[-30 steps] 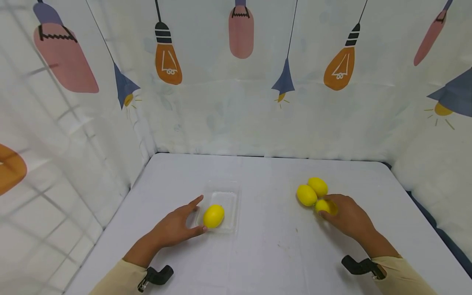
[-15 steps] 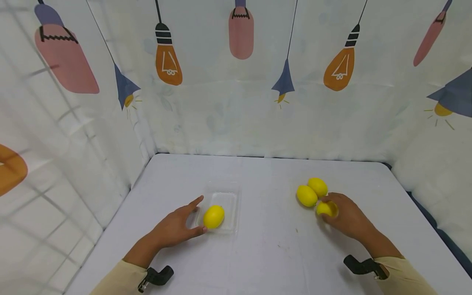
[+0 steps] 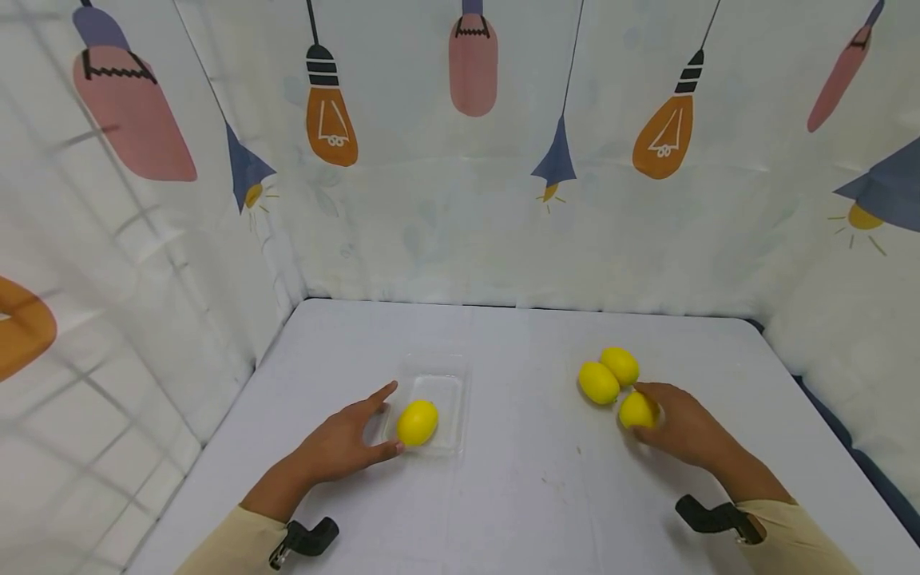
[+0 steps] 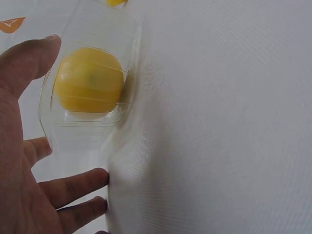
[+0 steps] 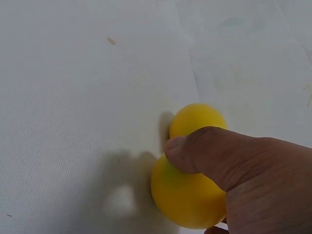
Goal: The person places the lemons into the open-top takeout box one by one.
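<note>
My right hand [image 3: 679,423] grips a yellow lemon [image 3: 637,410] at the right of the table; in the right wrist view the thumb lies across this lemon [image 5: 187,195]. Two more lemons [image 3: 598,382] lie just beyond it, side by side. On the left stands a clear plastic tray [image 3: 449,399] holding one lemon [image 3: 417,422]. My left hand [image 3: 345,439] is at the tray's near left side with fingers spread. The left wrist view shows its thumb and a finger at the rim of the tray [image 4: 87,119], with the lemon [image 4: 90,80] inside.
A white cloth covers the table [image 3: 517,495], with small brown specks near its middle. White curtains [image 3: 446,231] printed with hanging lamps and bulbs enclose the back and sides. Black wrist mounts [image 3: 312,538] sit at both sleeves.
The lemon in my right hand has shifted slightly right and toward me, away from the other two. My left hand and the tray have stayed in place.
</note>
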`<move>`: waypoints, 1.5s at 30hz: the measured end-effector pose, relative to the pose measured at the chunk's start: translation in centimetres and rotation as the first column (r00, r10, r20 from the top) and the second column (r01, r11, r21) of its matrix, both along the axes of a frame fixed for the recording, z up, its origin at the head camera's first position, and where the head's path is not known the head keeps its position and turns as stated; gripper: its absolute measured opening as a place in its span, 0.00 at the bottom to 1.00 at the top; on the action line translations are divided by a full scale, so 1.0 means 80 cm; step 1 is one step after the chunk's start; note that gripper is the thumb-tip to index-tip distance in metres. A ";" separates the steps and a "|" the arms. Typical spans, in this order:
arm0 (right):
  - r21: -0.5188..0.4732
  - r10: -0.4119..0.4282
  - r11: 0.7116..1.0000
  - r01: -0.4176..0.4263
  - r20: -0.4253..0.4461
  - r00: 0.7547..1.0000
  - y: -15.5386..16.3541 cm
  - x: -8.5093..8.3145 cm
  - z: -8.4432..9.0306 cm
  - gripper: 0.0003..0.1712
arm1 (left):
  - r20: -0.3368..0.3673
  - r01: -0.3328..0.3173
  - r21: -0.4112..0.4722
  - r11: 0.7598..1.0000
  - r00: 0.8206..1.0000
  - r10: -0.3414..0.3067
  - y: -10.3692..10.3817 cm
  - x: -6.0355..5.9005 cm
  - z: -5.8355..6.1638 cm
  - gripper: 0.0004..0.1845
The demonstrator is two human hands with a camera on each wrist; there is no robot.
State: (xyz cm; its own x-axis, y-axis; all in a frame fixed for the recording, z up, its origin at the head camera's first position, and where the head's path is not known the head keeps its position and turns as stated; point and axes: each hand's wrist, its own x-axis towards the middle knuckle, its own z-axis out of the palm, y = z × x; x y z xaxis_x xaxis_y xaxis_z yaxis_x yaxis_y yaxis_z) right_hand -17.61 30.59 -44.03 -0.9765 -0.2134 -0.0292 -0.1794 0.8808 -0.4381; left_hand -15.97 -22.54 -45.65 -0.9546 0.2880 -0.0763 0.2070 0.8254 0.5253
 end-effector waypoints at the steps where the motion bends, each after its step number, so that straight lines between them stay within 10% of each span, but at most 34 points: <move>1: -0.001 0.009 1.000 -0.009 -0.002 1.000 0.000 0.000 0.000 0.46 | 0.000 0.001 0.000 1.000 1.000 -0.001 0.000 0.000 0.000 0.54; 13: -0.005 -0.034 0.999 0.034 0.072 0.997 -0.001 0.010 0.006 0.45 | 0.009 0.004 0.005 1.000 1.000 -0.004 0.004 0.003 0.003 0.54; 45: -0.100 0.121 0.987 -0.128 -0.071 0.990 -0.058 0.002 0.043 0.43 | -0.002 0.001 -0.007 1.000 1.000 -0.001 0.001 0.002 0.000 0.54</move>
State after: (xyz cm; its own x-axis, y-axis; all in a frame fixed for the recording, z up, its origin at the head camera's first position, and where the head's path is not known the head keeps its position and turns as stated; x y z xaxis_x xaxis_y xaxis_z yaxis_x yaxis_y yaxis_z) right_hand -17.44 25.91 -40.61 -0.9412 -0.3323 0.0614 -0.3157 0.8000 -0.5101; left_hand -15.82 -22.49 -45.66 -0.9543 0.2888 -0.0765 0.2092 0.8287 0.5191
